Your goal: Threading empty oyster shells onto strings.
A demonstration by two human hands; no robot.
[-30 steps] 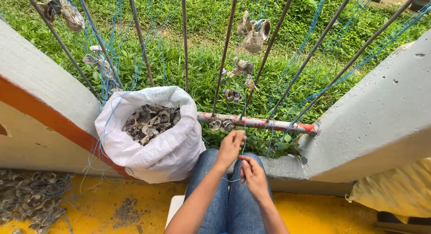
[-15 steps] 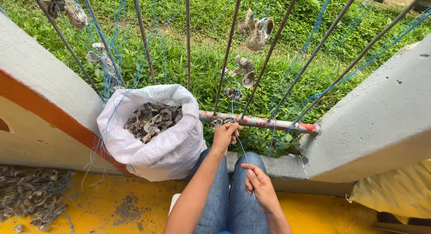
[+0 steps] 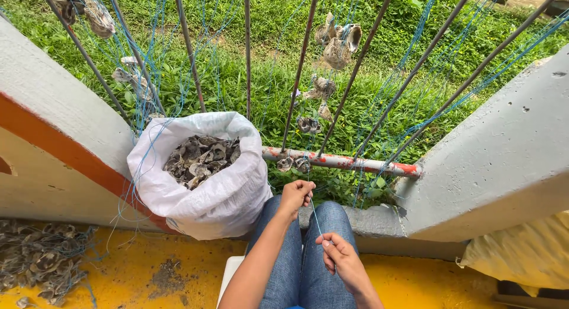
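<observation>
My left hand (image 3: 296, 196) is raised in front of my knees, fingers pinched on a thin blue string (image 3: 316, 221). That string runs down to my right hand (image 3: 338, 259), which pinches its lower end over my jeans. A small shell (image 3: 286, 163) strung on line hangs by the rusty red-and-white bar (image 3: 349, 162) just above my left hand. To my left leans an open white sack (image 3: 204, 184) full of grey oyster shells (image 3: 200, 157).
Rusty metal bars (image 3: 301, 66) rise from the rail, hung with blue strings and shell clusters (image 3: 336, 43) over grass. Grey concrete walls (image 3: 504, 161) flank both sides. A pile of strung shells (image 3: 35, 264) lies on the yellow floor at left. A yellowish sack (image 3: 521, 255) sits at right.
My hands, close together a second ago, have drawn apart: the left stays up near the bar while the right has pulled down toward me, stretching the blue string between them.
</observation>
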